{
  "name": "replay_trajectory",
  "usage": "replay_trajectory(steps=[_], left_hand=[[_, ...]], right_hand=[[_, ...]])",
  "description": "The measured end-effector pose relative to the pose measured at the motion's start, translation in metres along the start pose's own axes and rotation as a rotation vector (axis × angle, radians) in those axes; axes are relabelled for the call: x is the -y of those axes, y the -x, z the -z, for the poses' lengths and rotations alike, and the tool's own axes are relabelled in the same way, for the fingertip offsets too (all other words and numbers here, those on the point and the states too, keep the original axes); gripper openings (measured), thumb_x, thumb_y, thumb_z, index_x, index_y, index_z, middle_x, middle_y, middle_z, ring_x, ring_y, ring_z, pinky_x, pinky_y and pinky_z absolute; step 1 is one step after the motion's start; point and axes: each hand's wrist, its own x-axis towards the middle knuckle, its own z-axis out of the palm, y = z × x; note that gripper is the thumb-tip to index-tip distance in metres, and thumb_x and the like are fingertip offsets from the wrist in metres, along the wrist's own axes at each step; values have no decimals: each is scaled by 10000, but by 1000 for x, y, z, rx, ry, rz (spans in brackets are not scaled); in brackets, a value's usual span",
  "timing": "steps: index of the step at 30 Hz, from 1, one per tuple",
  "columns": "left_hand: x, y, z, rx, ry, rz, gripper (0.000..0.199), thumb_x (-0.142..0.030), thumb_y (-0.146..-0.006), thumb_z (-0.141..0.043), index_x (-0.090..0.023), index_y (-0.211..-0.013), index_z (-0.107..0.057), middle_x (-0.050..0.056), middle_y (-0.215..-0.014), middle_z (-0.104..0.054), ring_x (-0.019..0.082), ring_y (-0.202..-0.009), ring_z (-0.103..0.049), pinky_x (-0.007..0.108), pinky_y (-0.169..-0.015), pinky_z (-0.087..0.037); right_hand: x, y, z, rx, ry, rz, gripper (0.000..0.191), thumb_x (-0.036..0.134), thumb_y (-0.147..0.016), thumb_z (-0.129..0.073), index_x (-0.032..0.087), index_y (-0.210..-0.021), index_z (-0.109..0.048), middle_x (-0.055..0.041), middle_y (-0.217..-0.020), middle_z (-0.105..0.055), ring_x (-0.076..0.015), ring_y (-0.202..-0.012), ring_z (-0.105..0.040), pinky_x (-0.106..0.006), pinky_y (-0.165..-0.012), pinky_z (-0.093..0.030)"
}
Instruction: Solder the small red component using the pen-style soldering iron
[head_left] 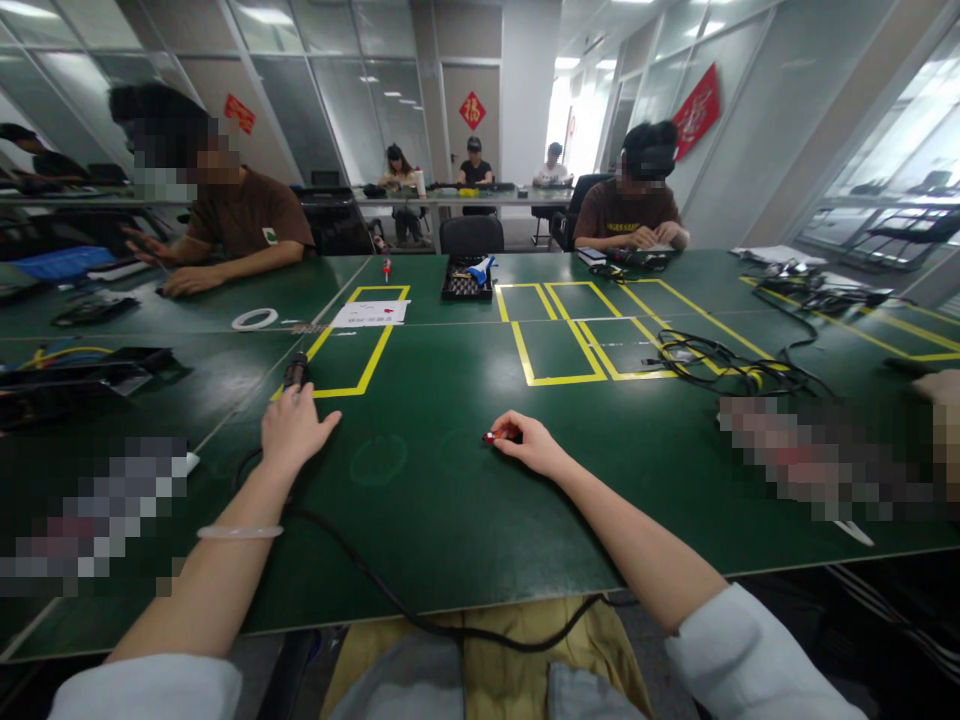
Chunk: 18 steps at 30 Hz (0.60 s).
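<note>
My right hand (527, 443) hovers at or just over the green tabletop, thumb and fingers pinched on a small red piece (490, 437) with a light spot; its exact kind is too small to make out. My left hand (296, 425) reaches forward, thumb spread out to the side. Its fingertips are at a short black cylindrical object (295, 370), partly covered by the fingers, beside a yellow taped rectangle. A black cable (360, 570) runs from near my left forearm over the table edge and across my lap.
A white labelled sheet (371, 313), a roll of white tape (254, 319) and a red screwdriver (387, 269) lie ahead. Farther back stands a black tray (466, 280) with a blue item. Tangled black cables (697, 355) lie to the right. Several people sit around the tables.
</note>
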Motion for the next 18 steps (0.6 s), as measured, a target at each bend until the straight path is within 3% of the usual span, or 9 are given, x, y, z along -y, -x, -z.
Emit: replay_trajectory(steps=[4,7,13,18], left_hand=[[51,-11,-6,187,-23,132,752,-600,-758,-539,-113,-1319,-418,202,-1315,-485,396,-1119,-511,476,-838,-453],[68,-12,-11,318,49,134,773,-666,-735,-503,-110,-1270,-462,220,-1201,-539,385,-1054,-554,467,-791,-471],[48,4,-6,170,48,136,697,-609,-747,-477,-136,-1259,-479,203,-1275,-450,392,-1160,-481,472,-881,-456],[17,14,2,179,57,143,748,-655,-722,-473,-126,-1250,-493,228,-1231,-454,401,-1118,-491,477,-856,-462]], right_hand=[[-3,0,-1,8,-14,5,170,201,-762,-610,155,-926,-605,-7,-798,-618,-126,-738,-571,-268,-723,-449],[-3,0,0,15,-14,1,168,202,-764,-608,158,-927,-602,-7,-805,-620,-126,-744,-572,-268,-731,-449],[-2,-1,1,10,11,-6,166,198,-762,-607,156,-924,-603,-7,-803,-623,-124,-738,-571,-269,-735,-446],[-1,-1,-1,-1,25,-7,172,193,-762,-603,157,-930,-600,-5,-793,-616,-123,-726,-562,-265,-722,-441]])
